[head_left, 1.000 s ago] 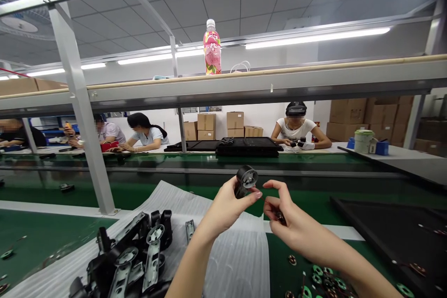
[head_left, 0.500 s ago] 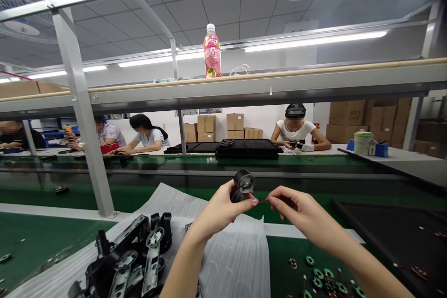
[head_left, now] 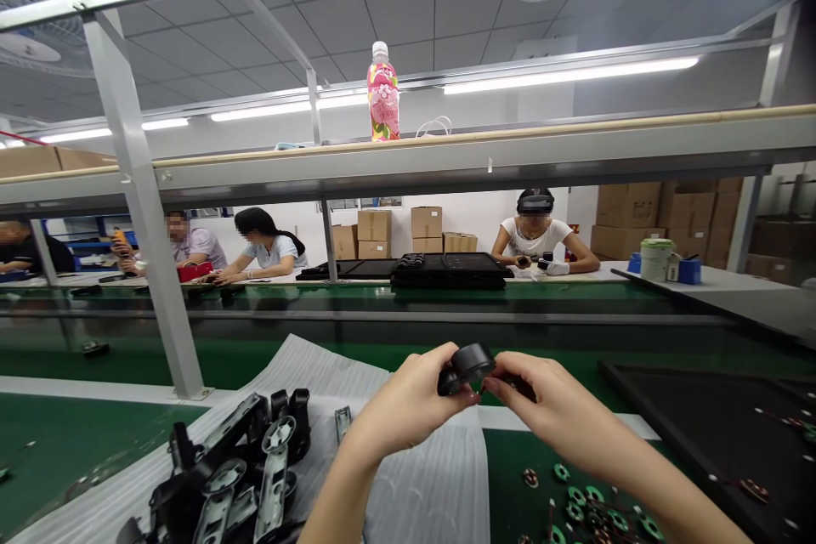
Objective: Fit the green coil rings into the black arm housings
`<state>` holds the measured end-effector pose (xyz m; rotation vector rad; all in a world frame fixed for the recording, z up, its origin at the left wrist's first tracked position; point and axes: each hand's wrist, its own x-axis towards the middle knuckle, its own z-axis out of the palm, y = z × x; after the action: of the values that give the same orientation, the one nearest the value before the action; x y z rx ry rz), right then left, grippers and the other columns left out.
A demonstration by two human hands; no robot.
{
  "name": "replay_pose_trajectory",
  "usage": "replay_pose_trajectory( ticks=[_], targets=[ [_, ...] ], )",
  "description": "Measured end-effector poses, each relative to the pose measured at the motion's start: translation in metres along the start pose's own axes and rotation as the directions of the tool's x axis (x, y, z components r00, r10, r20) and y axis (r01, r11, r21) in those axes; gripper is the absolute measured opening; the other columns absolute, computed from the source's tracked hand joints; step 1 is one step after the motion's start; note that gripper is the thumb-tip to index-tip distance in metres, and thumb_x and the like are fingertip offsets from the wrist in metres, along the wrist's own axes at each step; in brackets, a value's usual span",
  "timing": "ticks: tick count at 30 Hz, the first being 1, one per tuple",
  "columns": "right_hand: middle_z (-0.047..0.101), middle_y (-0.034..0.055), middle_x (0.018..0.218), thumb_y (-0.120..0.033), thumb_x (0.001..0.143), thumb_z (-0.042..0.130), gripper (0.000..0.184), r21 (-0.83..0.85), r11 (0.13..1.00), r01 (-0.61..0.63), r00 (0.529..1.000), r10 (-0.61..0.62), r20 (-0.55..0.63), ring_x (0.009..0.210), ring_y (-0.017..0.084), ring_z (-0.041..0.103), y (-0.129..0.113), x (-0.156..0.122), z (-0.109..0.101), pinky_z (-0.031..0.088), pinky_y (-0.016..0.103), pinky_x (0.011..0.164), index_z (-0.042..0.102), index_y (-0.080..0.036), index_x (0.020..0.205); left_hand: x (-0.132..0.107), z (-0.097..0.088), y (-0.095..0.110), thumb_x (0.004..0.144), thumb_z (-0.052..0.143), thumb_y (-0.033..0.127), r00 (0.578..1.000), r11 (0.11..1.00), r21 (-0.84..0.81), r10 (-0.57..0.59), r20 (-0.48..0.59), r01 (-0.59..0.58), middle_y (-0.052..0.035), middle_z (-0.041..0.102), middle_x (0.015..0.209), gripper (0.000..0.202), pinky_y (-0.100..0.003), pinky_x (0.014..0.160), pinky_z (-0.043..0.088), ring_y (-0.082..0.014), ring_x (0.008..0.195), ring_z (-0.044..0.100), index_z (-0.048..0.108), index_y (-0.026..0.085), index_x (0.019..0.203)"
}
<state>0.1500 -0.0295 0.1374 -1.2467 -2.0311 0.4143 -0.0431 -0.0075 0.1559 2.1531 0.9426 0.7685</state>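
My left hand [head_left: 417, 395] is closed round a black plastic housing [head_left: 473, 363] with a round end, raised above the bench. Close against its right side, my right hand [head_left: 535, 387] pinches at the housing's edge; a bit of thin wire seems to show at the fingertips, mostly hidden. Below and left lies a pile of similar black housings [head_left: 277, 467], some with grey metal-looking inner frames, on a white foam sheet [head_left: 433, 484]. Under my right forearm are several small green ring-shaped parts [head_left: 592, 510] with wires.
At right is a black tray [head_left: 688, 408] with a few wired round parts. A conveyor [head_left: 357, 331] runs across in front. A metal post [head_left: 144, 187] and shelf [head_left: 446, 161] carry a pink bottle [head_left: 383, 98]. A co-worker [head_left: 539, 242] sits opposite; others sit farther left.
The housing has been tipped so its open round face is turned away and its black side shows. My right hand has come in against it; the wire stretched between the hands is now mostly hidden.
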Motion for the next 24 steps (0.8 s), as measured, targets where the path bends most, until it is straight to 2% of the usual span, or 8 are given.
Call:
replay_pose_trajectory(
  ticks=[2, 4, 7, 10, 13, 15, 21, 24],
  targets=[
    [0.058, 0.0001, 0.067, -0.037, 0.09, 0.045, 0.025, 0.055, 0.998, -0.027, 0.998, 0.031, -0.056, 0.058, 0.014, 0.049, 0.001, 0.001, 0.001, 0.034, 0.025, 0.051, 0.062, -0.021, 0.08, 0.005, 0.005, -0.002, 0.08, 0.058, 0.028, 0.993, 0.995, -0.089, 0.022, -0.115, -0.032, 0.001, 0.059, 0.078, 0.01, -0.024, 0.065, 0.039, -0.0148, 0.072, 0.052, 0.051, 0.02, 0.083],
    [0.057, -0.0005, 0.066, -0.041, 0.09, 0.045, 0.027, 0.16, 0.985, -0.063, 0.991, 0.08, -0.104, 0.057, 0.014, 0.051, -0.001, 0.003, 0.006, 0.035, 0.024, 0.05, 0.059, -0.021, 0.08, 0.012, 0.013, -0.003, 0.08, 0.06, 0.029, 0.958, 0.971, -0.231, -0.006, -0.288, -0.064, 0.0005, 0.058, 0.079, 0.014, -0.025, 0.068, 0.04, -0.0145, 0.075, 0.052, 0.051, 0.02, 0.084],
    [0.061, 0.0006, 0.068, -0.044, 0.091, 0.043, 0.028, 0.311, 0.949, -0.047, 0.983, 0.1, -0.157, 0.058, 0.015, 0.054, -0.006, 0.003, 0.021, 0.04, 0.025, 0.052, 0.054, -0.021, 0.078, 0.022, 0.033, -0.005, 0.073, 0.07, 0.035, 0.871, 0.831, -0.551, -0.216, -0.441, -0.073, 0.0013, 0.055, 0.078, 0.029, -0.023, 0.058, 0.039, -0.01, 0.062, 0.049, 0.048, 0.019, 0.084],
    [0.063, 0.0011, 0.067, -0.042, 0.092, 0.043, 0.026, 0.35, 0.937, -0.003, 0.975, 0.081, -0.208, 0.059, 0.016, 0.056, -0.01, 0.003, 0.033, 0.042, 0.025, 0.055, 0.053, -0.022, 0.078, 0.027, 0.05, -0.004, 0.067, 0.076, 0.038, 0.864, 0.524, -0.849, -0.394, -0.315, -0.072, 0.0042, 0.049, 0.072, 0.039, -0.02, 0.047, 0.034, -0.0054, 0.049, 0.042, 0.046, 0.019, 0.085],
    [0.062, 0.0002, 0.065, -0.042, 0.092, 0.043, 0.026, 0.34, 0.94, -0.004, 0.975, 0.08, -0.208, 0.058, 0.015, 0.054, -0.008, 0.003, 0.034, 0.041, 0.025, 0.054, 0.054, -0.022, 0.079, 0.027, 0.056, -0.002, 0.064, 0.08, 0.035, 0.889, 0.3, -0.953, -0.427, -0.163, -0.031, 0.0066, 0.043, 0.063, 0.041, -0.018, 0.044, 0.034, -0.0037, 0.047, 0.038, 0.048, 0.017, 0.082],
    [0.06, -0.0004, 0.066, -0.044, 0.092, 0.043, 0.027, 0.321, 0.947, -0.009, 0.978, 0.075, -0.193, 0.055, 0.014, 0.051, -0.005, 0.004, 0.028, 0.039, 0.024, 0.051, 0.056, -0.022, 0.081, 0.026, 0.054, 0.0, 0.062, 0.082, 0.034, 0.891, 0.288, -0.957, -0.427, -0.153, -0.027, 0.0066, 0.042, 0.062, 0.042, -0.015, 0.043, 0.032, -0.0032, 0.049, 0.037, 0.051, 0.016, 0.083],
    [0.054, -0.0015, 0.066, -0.045, 0.092, 0.041, 0.028, 0.23, 0.973, -0.025, 0.957, 0.09, -0.277, 0.055, 0.013, 0.046, -0.001, 0.003, 0.009, 0.034, 0.023, 0.049, 0.056, -0.022, 0.086, 0.022, 0.045, 0.007, 0.068, 0.063, 0.067, 0.916, 0.479, -0.876, -0.323, -0.238, -0.059, -0.0027, 0.055, 0.094, 0.058, -0.016, 0.042, 0.037, -0.0056, 0.06, 0.044, 0.055, 0.017, 0.097],
    [0.05, -0.0032, 0.063, -0.042, 0.094, 0.038, 0.028, 0.175, 0.984, -0.026, 0.954, 0.077, -0.291, 0.051, 0.012, 0.039, -0.006, 0.0, 0.009, 0.03, 0.023, 0.046, 0.053, -0.023, 0.081, 0.02, 0.048, 0.009, 0.071, 0.04, 0.079, 0.938, 0.514, -0.857, -0.306, -0.162, 0.02, 0.001, 0.051, 0.073, 0.07, -0.019, 0.041, 0.036, -0.0057, 0.049, 0.041, 0.056, 0.016, 0.096]
  ],
)
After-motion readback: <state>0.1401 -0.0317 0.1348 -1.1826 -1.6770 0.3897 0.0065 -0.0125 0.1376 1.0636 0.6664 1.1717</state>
